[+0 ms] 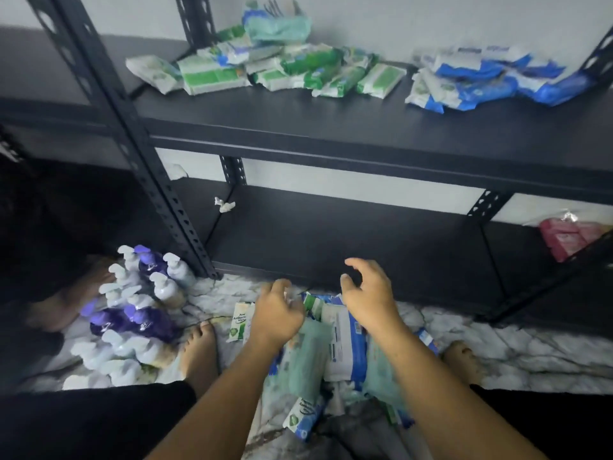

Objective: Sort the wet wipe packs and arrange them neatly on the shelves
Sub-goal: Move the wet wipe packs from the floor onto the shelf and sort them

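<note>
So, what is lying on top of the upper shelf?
On the upper shelf lie heaped green packs at left, a teal pack atop them, and blue packs at right. Anything beneath the heaps is covered.

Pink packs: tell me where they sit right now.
In the head view, the pink packs lie at the far right end of the lower shelf, under the blue packs heaped on the upper shelf.

Blurred grip of left hand [277, 313]
</note>
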The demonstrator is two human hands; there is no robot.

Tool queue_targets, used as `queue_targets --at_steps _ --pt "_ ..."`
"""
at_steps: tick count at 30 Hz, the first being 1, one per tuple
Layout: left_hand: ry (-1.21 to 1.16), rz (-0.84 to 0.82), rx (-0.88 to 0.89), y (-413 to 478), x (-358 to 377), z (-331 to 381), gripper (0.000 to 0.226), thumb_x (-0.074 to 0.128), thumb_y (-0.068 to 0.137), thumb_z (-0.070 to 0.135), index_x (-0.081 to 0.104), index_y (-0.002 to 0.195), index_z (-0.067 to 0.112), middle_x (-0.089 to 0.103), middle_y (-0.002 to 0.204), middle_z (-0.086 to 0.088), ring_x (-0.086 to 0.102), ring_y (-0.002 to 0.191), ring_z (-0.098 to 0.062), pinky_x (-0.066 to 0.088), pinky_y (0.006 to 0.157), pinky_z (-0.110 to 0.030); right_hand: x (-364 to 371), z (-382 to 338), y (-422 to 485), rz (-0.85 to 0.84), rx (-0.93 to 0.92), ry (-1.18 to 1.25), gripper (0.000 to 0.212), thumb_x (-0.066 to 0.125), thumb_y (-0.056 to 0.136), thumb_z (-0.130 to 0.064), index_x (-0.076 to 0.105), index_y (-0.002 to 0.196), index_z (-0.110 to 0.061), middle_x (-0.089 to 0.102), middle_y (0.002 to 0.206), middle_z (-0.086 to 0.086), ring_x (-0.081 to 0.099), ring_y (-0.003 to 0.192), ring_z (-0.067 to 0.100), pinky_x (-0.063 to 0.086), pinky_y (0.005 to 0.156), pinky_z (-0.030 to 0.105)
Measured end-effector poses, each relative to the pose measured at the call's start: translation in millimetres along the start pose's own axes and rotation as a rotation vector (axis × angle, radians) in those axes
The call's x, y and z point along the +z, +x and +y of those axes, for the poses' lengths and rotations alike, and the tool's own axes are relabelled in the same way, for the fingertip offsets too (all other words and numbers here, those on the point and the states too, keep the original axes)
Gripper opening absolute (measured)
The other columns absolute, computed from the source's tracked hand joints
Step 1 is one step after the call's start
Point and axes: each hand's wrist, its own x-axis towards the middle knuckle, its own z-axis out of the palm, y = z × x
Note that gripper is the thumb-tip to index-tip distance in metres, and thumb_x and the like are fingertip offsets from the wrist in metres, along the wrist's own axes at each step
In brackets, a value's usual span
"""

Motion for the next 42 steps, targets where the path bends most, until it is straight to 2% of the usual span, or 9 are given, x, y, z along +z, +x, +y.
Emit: queue_targets --at_steps 5,10,15,20,25,31,35,38,42 --pt "-0.056 0.185 0.304 39 -84 72 0.038 0.061 0.085 0.025 0.062 0.122 0.015 0.054 0.121 -0.004 0.058 0.107 -0.022 0.043 0.094 -0.025 -43 -95 33 0.278 -0.476 0.067 0.024 0.058 0.085 -0.005 0.072 0.105 -0.010 0.066 0.102 -0.001 0.062 0.095 0.016 0.053 0.085 0.036" --pt "0.121 0.329 0.616 68 -168 128 0.034 0.056 0.087 0.026 0.060 0.119 0.017 0.052 0.118 0.002 0.055 0.109 -0.020 0.047 0.095 -0.034 -72 -164 78 0.453 -0.816 0.058 0.025 0.055 0.078 -0.001 0.070 0.098 -0.004 0.065 0.092 0.005 0.062 0.087 0.025 0.053 0.077 0.040" --pt "0.330 0.374 0.699 117 -225 152 0.039 0.051 0.086 0.030 0.057 0.123 0.019 0.052 0.121 0.000 0.053 0.109 -0.025 0.052 0.088 -0.043 -76 -200 153 0.334 -0.651 -0.081 0.035 0.056 0.076 -0.009 0.070 0.108 -0.014 0.062 0.104 0.000 0.059 0.101 0.024 0.052 0.089 0.043" --pt "0.370 0.432 0.537 165 -253 156 0.053 0.052 0.085 0.037 0.053 0.133 0.015 0.054 0.132 -0.007 0.048 0.122 -0.030 0.045 0.100 -0.045 -74 -221 214 0.242 -0.398 -0.499 0.055 0.058 0.076 -0.025 0.057 0.131 -0.017 0.060 0.128 0.005 0.052 0.119 0.033 0.047 0.093 0.041" --pt "0.395 0.496 0.396 204 -259 146 0.066 0.046 0.081 0.044 0.054 0.135 0.008 0.054 0.138 -0.011 0.046 0.129 -0.031 0.038 0.108 -0.045 -55 -218 240 0.342 -0.283 -0.630 0.031 0.047 0.070 -0.033 0.060 0.094 -0.018 0.065 0.101 0.001 0.054 0.103 0.031 0.036 0.095 0.044" --pt "0.486 0.472 0.291 219 -260 152 0.065 0.048 0.089 0.050 0.043 0.147 0.019 0.040 0.150 -0.004 0.031 0.134 -0.032 0.030 0.109 -0.048 -55 -213 243 0.416 -0.271 -0.611 0.045 0.034 0.075 -0.036 0.073 0.083 -0.014 0.060 0.102 -0.001 0.049 0.102 0.026 0.033 0.093 0.044" --pt "0.579 0.457 0.207 220 -260 155 0.059 0.051 0.091 0.052 0.048 0.140 0.018 0.038 0.140 -0.006 0.031 0.127 -0.034 0.030 0.104 -0.048 -58 -214 233 0.473 -0.243 -0.555 0.041 0.036 0.077 -0.038 0.068 0.076 -0.012 0.059 0.096 0.006 0.051 0.093 0.032 0.042 0.088 0.043" --pt "0.526 0.443 0.181 216 -261 155 0.058 0.055 0.086 0.061 0.058 0.128 0.021 0.043 0.132 -0.006 0.033 0.127 -0.032 0.030 0.105 -0.048 -59 -213 230 0.477 -0.190 -0.614 0.037 0.053 0.085 -0.048 0.066 0.090 -0.014 0.060 0.103 0.009 0.055 0.100 0.035 0.044 0.090 0.045" --pt "0.457 0.393 0.139 204 -263 161 0.061 0.060 0.080 0.069 0.056 0.119 0.022 0.054 0.125 -0.002 0.044 0.122 -0.028 0.034 0.102 -0.047 -59 -216 228 0.476 -0.103 -0.588 0.050 0.061 0.076 -0.050 0.061 0.110 -0.013 0.055 0.116 0.009 0.055 0.109 0.033 0.042 0.095 0.047"
